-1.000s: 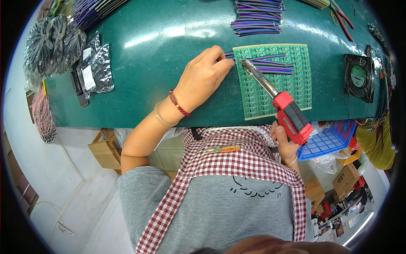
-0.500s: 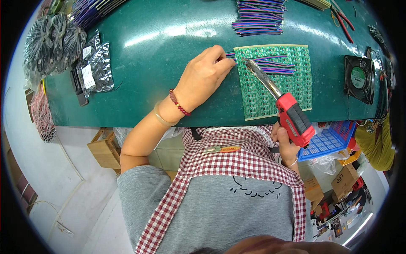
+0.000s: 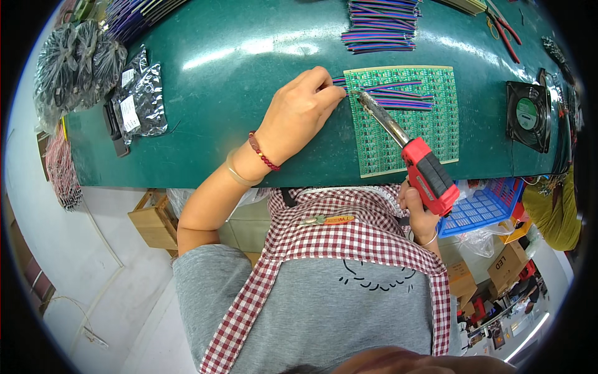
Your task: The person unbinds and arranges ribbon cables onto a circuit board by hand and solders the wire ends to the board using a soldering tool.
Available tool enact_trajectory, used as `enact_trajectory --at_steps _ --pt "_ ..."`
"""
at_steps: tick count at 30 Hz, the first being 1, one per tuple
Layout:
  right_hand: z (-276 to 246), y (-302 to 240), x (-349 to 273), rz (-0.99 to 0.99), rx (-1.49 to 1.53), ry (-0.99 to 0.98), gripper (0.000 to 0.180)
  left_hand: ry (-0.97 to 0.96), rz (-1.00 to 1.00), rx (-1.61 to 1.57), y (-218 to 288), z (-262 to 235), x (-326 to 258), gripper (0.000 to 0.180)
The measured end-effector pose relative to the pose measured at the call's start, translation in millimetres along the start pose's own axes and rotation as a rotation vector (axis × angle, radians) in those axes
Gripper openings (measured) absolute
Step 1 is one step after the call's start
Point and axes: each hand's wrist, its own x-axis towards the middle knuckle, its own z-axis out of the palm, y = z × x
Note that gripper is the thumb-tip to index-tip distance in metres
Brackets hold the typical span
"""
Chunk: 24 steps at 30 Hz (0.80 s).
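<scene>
My left hand point(image 3: 304, 103) is closed in a pinch at the left edge of a green circuit board panel point(image 3: 408, 149), on a short multicoloured ribbon wire point(image 3: 339, 81) that meets that edge. Several more ribbon wires point(image 3: 405, 101) lie across the panel's upper part. Wrapped round the handle of a red and black soldering iron point(image 3: 430, 177), my right hand point(image 3: 418, 209) is at the front edge of the table. The iron's metal tip is at the panel's left edge, close to my left fingertips. Whether the tip touches a wire end is too small to tell.
A stack of ribbon wires point(image 3: 381, 25) lies behind the panel. To the right stand a black fan point(image 3: 527, 117) and red-handled pliers point(image 3: 507, 38). Bagged black parts point(image 3: 142, 100) sit at the left. A blue basket point(image 3: 479, 209) is below the table's right front edge.
The soldering iron has shifted slightly left and its tip a little down along the panel's edge. My left hand and the panel are almost unmoved.
</scene>
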Motion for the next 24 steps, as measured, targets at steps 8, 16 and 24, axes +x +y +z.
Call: enact_trajectory --at_steps 8,16,24 --pt "-4.2 0.4 -1.0 0.042 -0.008 -0.014 0.009 0.004 0.002 0.012 0.5 0.6 -0.6 0.015" --pt "-7.5 -5.1 -6.1 0.122 0.13 -0.031 0.012 0.0 0.01 0.023 -0.1 1.1 -1.0 0.015" --pt "-7.1 4.3 -1.9 0.077 0.012 -0.037 0.016 0.002 0.018 0.048 0.1 0.3 -0.9 0.015"
